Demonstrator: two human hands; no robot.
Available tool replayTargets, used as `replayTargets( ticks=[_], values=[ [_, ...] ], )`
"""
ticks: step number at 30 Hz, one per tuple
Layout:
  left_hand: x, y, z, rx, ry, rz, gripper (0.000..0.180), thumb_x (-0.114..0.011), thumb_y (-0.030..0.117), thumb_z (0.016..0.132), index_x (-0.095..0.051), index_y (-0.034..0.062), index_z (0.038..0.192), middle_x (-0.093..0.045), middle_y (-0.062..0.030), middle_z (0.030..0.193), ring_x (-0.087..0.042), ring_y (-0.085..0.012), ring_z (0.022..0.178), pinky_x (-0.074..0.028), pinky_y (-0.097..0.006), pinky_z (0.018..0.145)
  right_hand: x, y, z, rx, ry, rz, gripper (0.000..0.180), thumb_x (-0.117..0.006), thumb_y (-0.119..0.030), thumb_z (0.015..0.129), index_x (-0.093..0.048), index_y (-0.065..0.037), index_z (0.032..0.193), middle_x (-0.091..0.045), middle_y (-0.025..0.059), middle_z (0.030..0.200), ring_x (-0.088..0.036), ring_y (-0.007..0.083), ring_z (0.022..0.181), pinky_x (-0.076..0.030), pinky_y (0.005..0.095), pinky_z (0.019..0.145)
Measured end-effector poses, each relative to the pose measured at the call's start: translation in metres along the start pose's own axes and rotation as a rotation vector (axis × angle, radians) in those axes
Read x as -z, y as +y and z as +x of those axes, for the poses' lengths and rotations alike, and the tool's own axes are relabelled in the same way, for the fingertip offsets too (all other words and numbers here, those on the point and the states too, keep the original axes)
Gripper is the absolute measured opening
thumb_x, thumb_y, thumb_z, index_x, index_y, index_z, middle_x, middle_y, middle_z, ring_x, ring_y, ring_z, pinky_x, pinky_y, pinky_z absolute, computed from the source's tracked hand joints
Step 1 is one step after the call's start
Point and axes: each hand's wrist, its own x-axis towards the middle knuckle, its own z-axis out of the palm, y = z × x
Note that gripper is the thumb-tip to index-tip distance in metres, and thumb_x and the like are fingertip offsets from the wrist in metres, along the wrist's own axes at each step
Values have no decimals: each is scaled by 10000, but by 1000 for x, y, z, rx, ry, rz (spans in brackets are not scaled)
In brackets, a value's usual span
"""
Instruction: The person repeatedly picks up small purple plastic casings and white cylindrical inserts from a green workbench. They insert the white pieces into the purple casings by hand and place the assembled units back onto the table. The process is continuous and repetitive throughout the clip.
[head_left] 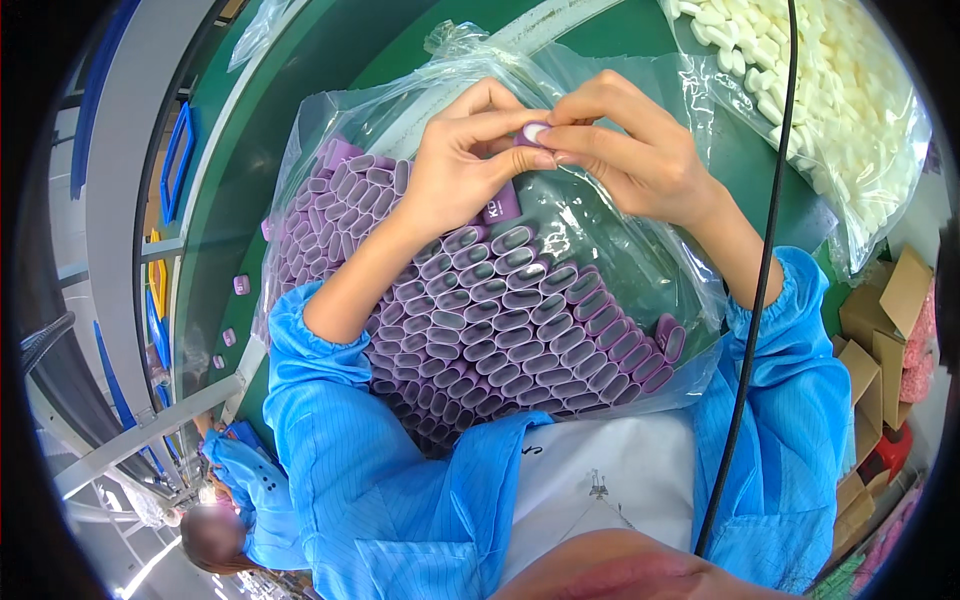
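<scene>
Above a clear plastic bag, my left hand (455, 155) has its thumb and fingers closed round a small purple oval casing (522, 131). A white piece (537, 133) shows at the casing's end. My right hand (635, 150) pinches at that same end, its fingertips meeting those of the left; how far the white piece sits inside is hidden by fingers. Just below my left hand, another purple casing (503, 204) shows its printed side. Nearer me, many hollow purple casings (500, 330) stand packed upright in rows, open ends up.
A clear bag of cream-white small parts (830, 100) lies at the far right. A black cable (765, 270) hangs across the right side. Cardboard boxes (880, 330) stand at right. A few loose casings (241, 285) lie on the green belt at left. A co-worker in blue (260, 500) is at lower left.
</scene>
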Motion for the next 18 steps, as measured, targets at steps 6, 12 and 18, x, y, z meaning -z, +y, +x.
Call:
replayTargets(
  ticks=[6, 12, 18],
  values=[
    [0, 7, 2, 29, 52, -68, 331, -779, 49, 795, -719, 57, 1121, -589, -20, 957, -588, -100, 889, -513, -238, 728, 4, 3, 2, -17, 75, 18, 275, -774, -41, 740, -673, -8, 993, -655, 99, 929, -615, 255, 816, -511, 335, 693],
    [75, 1, 48, 99, 451, 115, 378, -751, 99, 846, -633, -10, 1188, -701, -104, 992, -669, -142, 834, -550, -262, 783, 52, 32, 3, -490, 244, -339, 165, -682, -46, 833, -647, -5, 989, -676, 147, 914, -659, 278, 794, -515, 350, 687],
    [171, -96, 63, 466, 83, 597, 386, -700, 281, 899, -655, 14, 1175, -702, -65, 1025, -621, -121, 913, -477, -281, 841, 88, 93, -28, -691, 112, -864, 113, -721, -107, 785, -681, -1, 783, -638, 165, 788, -636, 328, 723, -510, 398, 667]
  ],
)
